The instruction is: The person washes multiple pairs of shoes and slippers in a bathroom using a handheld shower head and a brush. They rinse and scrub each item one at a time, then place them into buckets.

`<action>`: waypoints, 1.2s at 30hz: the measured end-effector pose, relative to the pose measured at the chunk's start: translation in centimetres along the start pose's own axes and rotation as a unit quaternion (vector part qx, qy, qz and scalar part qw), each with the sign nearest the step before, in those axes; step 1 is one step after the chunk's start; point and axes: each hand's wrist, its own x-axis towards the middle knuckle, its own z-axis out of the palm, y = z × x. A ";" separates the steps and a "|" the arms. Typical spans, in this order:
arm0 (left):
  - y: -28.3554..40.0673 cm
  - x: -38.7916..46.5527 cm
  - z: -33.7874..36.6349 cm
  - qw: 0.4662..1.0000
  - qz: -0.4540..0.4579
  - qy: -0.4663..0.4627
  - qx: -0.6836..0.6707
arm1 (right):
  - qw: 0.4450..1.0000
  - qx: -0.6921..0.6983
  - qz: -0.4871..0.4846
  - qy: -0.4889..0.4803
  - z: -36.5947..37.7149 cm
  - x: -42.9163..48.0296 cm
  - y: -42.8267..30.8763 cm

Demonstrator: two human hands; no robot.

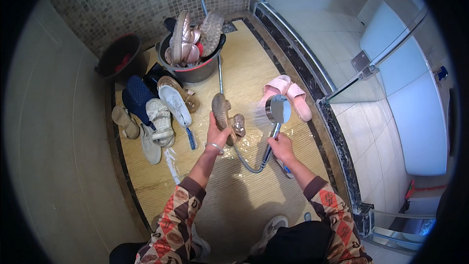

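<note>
My left hand (218, 135) grips a sandal (220, 112) on its edge, its brown sole turned partly toward me and its straps facing right. In my right hand (281, 147) is the handle of a chrome hand shower (272, 117). Water sprays from its head leftward, toward the sandal. A grey metal hose (249, 168) loops below between both hands. Beyond the shower head lies a pair of pink slide slippers (301, 107). Left of the sandal, a brush with blue bristles (191, 139) rests on the wet floor, close to a white shoe (176, 104).
A black bucket (194, 75) heaped with pink quilted footwear stands at the back, beside another dark bucket (133, 57). Several shoes, including a white strapped sandal (160, 121) and a navy slipper (139, 97), lie left. A glass panel (351, 77) and dark stone curb (331, 146) border the right.
</note>
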 end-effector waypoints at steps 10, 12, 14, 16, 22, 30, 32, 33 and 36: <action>2.4 1.4 -2.6 0.969 -0.198 -0.059 -0.133 | 0.999 -0.010 -0.023 -0.020 0.5 -0.4 -0.7; 2.0 1.8 -3.0 0.966 -0.196 -0.087 -0.143 | 1.000 0.002 -0.017 -0.010 0.5 -0.1 -0.9; 1.9 1.3 -3.1 0.962 -0.217 -0.068 -0.149 | 1.000 -0.006 -0.004 -0.016 0.4 -0.3 -1.1; 1.4 1.0 -3.4 0.962 -0.222 -0.063 -0.148 | 1.000 -0.008 -0.005 -0.022 0.2 -0.4 -1.5; -1.5 -0.5 -3.1 0.891 -0.247 -0.143 -0.354 | 0.998 0.006 -0.059 -0.027 0.4 -1.3 -3.1; -4.6 -2.0 -2.9 0.803 -0.296 -0.147 -0.496 | 0.993 -0.009 -0.107 -0.046 0.7 -1.5 -3.8; -4.4 -2.1 -3.3 0.807 -0.284 -0.145 -0.496 | 0.994 -0.005 -0.102 -0.030 0.7 -1.5 -3.7; -4.0 -2.0 -3.4 0.807 -0.276 -0.150 -0.499 | 0.995 -0.003 -0.099 -0.021 0.7 -1.5 -3.6; -2.3 -1.7 -3.6 0.812 -0.252 -0.172 -0.498 | 0.996 0.015 -0.082 -0.012 0.6 -1.3 -3.3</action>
